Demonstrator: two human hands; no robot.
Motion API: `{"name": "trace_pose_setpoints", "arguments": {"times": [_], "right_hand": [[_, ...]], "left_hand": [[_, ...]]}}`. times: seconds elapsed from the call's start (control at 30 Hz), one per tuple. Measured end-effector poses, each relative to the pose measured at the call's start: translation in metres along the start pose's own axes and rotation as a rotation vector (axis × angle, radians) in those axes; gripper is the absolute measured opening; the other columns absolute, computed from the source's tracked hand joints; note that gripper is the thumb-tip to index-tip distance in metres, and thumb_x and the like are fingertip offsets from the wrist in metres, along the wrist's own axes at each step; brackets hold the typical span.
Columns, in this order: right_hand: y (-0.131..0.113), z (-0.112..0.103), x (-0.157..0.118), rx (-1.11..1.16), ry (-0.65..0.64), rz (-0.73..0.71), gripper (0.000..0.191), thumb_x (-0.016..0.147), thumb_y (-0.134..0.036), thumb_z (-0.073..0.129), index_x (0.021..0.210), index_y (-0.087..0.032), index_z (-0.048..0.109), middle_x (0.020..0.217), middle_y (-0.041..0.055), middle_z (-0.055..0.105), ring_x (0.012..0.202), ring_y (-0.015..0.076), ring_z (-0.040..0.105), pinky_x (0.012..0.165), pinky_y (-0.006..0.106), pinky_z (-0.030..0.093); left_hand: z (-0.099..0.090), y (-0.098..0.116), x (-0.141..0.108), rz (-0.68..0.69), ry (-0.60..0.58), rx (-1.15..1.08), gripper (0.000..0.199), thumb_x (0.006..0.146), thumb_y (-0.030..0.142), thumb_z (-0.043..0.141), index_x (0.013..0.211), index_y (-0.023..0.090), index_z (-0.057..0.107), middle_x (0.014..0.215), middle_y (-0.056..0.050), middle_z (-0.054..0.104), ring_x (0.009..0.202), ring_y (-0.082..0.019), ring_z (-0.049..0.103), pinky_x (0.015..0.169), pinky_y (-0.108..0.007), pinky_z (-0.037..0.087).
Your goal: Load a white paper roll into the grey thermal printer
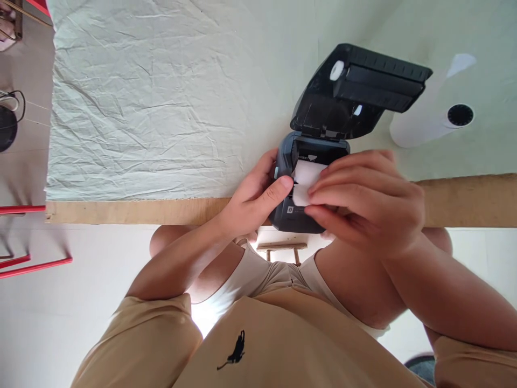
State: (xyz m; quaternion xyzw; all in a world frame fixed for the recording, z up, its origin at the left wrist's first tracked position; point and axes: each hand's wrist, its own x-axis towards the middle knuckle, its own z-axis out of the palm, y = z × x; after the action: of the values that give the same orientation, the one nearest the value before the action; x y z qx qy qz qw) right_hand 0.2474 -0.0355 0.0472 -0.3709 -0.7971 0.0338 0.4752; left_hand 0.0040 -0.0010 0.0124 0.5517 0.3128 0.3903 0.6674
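Covering wooden table (141, 212), bare along near edge: pale cloth (161, 108). Positioned over near edge, right of centre: printer (297, 220), with lid (359, 89) raised toward far side. Clamped at left side by left hand (256, 196). Inside: white roll (307, 172), pinched at right by right hand (375, 199). Farther right, on cloth: white cylinder (412, 126).

A tan short-sleeved shirt (299, 345) with a black emblem (238, 349) is worn above cream shorts (238, 272).

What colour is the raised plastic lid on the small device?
The raised plastic lid is mostly black, seen in the head view.
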Motion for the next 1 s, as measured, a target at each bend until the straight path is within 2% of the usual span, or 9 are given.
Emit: {"name": "trace_pose_setpoints", "arguments": {"times": [0.1, 0.23, 0.33, 0.43, 0.53, 0.6, 0.67, 0.83, 1.0], "right_hand": [[0.001, 0.0, -0.005, 0.025, -0.02, -0.025, 0.007, 0.122, -0.031, 0.082, 0.118, -0.034, 0.078, 0.102, -0.0067, 0.094, 0.108, 0.0229, 0.092, 0.093, 0.048, 0.063], [0.002, -0.002, -0.007, 0.042, -0.056, -0.02, 0.008, 0.12, -0.025, 0.077, 0.121, -0.032, 0.079, 0.108, -0.0045, 0.096, 0.111, 0.0238, 0.092, 0.095, 0.049, 0.064], [0.004, -0.005, -0.005, 0.031, 0.0, -0.045, 0.01, 0.121, -0.027, 0.072, 0.121, -0.032, 0.08, 0.109, -0.0024, 0.096, 0.112, 0.0245, 0.092, 0.092, 0.049, 0.067], [0.007, -0.011, -0.004, -0.013, 0.099, 0.059, 0.015, 0.121, -0.031, 0.067, 0.122, -0.036, 0.081, 0.11, -0.0002, 0.092, 0.103, 0.0273, 0.09, 0.088, 0.051, 0.071], [0.015, -0.016, -0.007, -0.002, 0.125, 0.289, 0.035, 0.12, -0.045, 0.069, 0.154, -0.047, 0.077, 0.138, 0.0058, 0.086, 0.125, 0.0338, 0.088, 0.095, 0.056, 0.074], [0.024, -0.015, -0.01, 0.065, 0.083, 0.386, 0.055, 0.121, -0.057, 0.066, 0.176, -0.054, 0.064, 0.168, 0.0065, 0.076, 0.151, 0.0359, 0.083, 0.106, 0.057, 0.076], [0.035, -0.01, -0.012, 0.179, 0.05, 0.418, 0.063, 0.124, -0.067, 0.058, 0.186, -0.055, 0.055, 0.183, 0.0057, 0.069, 0.161, 0.0348, 0.08, 0.118, 0.057, 0.077], [0.055, -0.003, -0.014, 0.425, 0.1, 0.364, 0.054, 0.129, -0.073, 0.052, 0.176, -0.053, 0.069, 0.163, 0.0058, 0.085, 0.151, 0.0351, 0.087, 0.12, 0.06, 0.079], [0.043, -0.003, -0.015, 0.387, 0.139, 0.372, 0.036, 0.133, -0.057, 0.055, 0.157, -0.051, 0.081, 0.143, 0.0013, 0.09, 0.127, 0.0292, 0.094, 0.118, 0.058, 0.081]], "left_hand": [[-0.01, -0.007, 0.004, 0.081, -0.097, -0.003, 0.094, 0.1, 0.092, 0.097, 0.165, 0.026, 0.079, 0.159, -0.014, 0.088, 0.146, -0.037, 0.083, 0.13, -0.049, 0.072], [-0.021, -0.019, 0.01, 0.129, -0.149, 0.023, 0.103, 0.085, 0.078, 0.115, 0.167, 0.028, 0.077, 0.163, -0.015, 0.086, 0.149, -0.038, 0.082, 0.132, -0.049, 0.072], [-0.017, -0.022, 0.009, 0.061, -0.098, 0.036, 0.113, 0.083, 0.079, 0.115, 0.174, 0.029, 0.068, 0.155, -0.014, 0.086, 0.133, -0.037, 0.087, 0.113, -0.048, 0.078], [-0.007, -0.018, 0.002, -0.011, -0.045, 0.013, 0.137, 0.084, 0.081, 0.11, 0.195, 0.041, 0.04, 0.164, -0.013, 0.081, 0.113, -0.031, 0.089, 0.089, -0.043, 0.077], [-0.002, -0.011, -0.004, -0.062, -0.051, 0.012, 0.139, 0.091, 0.074, 0.107, 0.201, 0.048, 0.026, 0.177, -0.014, 0.074, 0.124, -0.035, 0.089, 0.1, -0.049, 0.079], [-0.002, -0.008, -0.006, -0.06, -0.064, 0.018, 0.134, 0.094, 0.069, 0.107, 0.201, 0.047, 0.029, 0.186, -0.014, 0.07, 0.137, -0.038, 0.088, 0.111, -0.053, 0.079], [-0.003, -0.007, -0.006, -0.045, -0.068, 0.014, 0.136, 0.092, 0.071, 0.108, 0.201, 0.044, 0.031, 0.184, -0.014, 0.072, 0.133, -0.037, 0.089, 0.108, -0.052, 0.08], [-0.006, -0.01, -0.005, -0.096, -0.071, -0.018, 0.152, 0.084, 0.072, 0.114, 0.205, 0.044, 0.026, 0.141, -0.009, 0.086, 0.107, -0.033, 0.091, 0.088, -0.047, 0.08], [-0.011, -0.017, 0.002, -0.055, -0.072, -0.016, 0.153, 0.075, 0.075, 0.117, 0.201, 0.043, 0.036, 0.17, -0.014, 0.08, 0.135, -0.041, 0.091, 0.106, -0.056, 0.083]]}}
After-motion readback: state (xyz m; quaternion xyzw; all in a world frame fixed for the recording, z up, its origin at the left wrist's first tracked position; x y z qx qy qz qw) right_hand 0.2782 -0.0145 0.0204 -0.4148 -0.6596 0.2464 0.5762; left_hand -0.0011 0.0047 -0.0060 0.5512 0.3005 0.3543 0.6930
